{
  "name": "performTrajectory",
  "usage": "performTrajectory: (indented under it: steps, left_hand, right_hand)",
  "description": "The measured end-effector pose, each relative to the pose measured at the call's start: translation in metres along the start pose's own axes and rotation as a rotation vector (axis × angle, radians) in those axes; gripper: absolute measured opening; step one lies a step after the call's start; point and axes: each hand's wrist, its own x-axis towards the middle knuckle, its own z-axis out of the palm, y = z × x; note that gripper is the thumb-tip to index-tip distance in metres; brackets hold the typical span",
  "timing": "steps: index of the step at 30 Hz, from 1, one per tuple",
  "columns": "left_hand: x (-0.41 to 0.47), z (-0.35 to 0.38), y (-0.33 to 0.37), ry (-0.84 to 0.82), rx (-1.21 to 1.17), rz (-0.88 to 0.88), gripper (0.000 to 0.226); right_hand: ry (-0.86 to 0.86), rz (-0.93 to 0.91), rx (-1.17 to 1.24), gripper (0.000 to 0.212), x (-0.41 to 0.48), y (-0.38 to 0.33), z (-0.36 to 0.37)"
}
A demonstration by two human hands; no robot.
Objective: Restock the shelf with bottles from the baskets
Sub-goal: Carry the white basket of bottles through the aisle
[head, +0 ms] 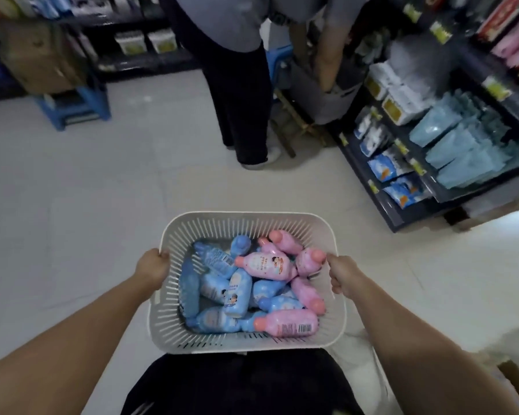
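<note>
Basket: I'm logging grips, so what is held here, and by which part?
The white slotted basket, held by its rim: left hand on the left edge, right hand on the right edge.

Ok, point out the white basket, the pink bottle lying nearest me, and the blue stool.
white basket (246,216): head view, on the far rim.
pink bottle (288,324): head view, on the middle of its body, left of the barcode.
blue stool (102,103): head view, on its right-hand leg.

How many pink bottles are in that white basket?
6 pink bottles: two at the basket's far wall, one on top mid-pile, two along the right wall, one at the near wall. Others may lie hidden underneath.
</note>
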Motion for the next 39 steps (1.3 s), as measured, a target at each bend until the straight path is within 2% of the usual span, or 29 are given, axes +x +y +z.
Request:
performTrajectory:
  steps: [8, 13, 19, 22, 24, 30, 35, 39]
  left_hand:
    - [-0.003, -0.019, -0.019, 0.112, -0.181, -0.175, 0.038]
    - [0.025, -0.049, -0.042, 0.169, -0.318, -0.218, 0.033]
    - [0.086, -0.114, -0.060, 0.216, -0.451, -0.272, 0.024]
    - [0.120, -0.155, -0.063, 0.223, -0.452, -0.321, 0.030]
    - [0.132, -0.180, -0.061, 0.237, -0.456, -0.324, 0.022]
    - [0.185, -0.238, -0.058, 0.265, -0.569, -0.383, 0.027]
    - [0.251, -0.284, -0.040, 0.237, -0.519, -0.366, 0.034]
    - [0.322, -0.330, -0.014, 0.254, -0.486, -0.381, 0.037]
  right_hand:
    - [-0.154, -0.072, -0.218, 0.031, 0.040, -0.085, 0.055]
    - [-0.212, -0.118, -0.332, 0.034, 0.059, -0.133, 0.118]
    - [-0.267, -0.182, -0.446, 0.035, 0.074, -0.204, 0.220]
    - [-0.279, -0.211, -0.488, 0.031, 0.068, -0.240, 0.267]
    - [-0.288, -0.231, -0.520, 0.029, 0.064, -0.263, 0.295]
    - [-0.333, -0.303, -0.623, 0.029, 0.066, -0.337, 0.372]
    - [-0.357, -0.282, -0.616, 0.031, 0.085, -0.392, 0.426]
    - [-0.384, -0.307, -0.602, 0.033, 0.116, -0.463, 0.483]
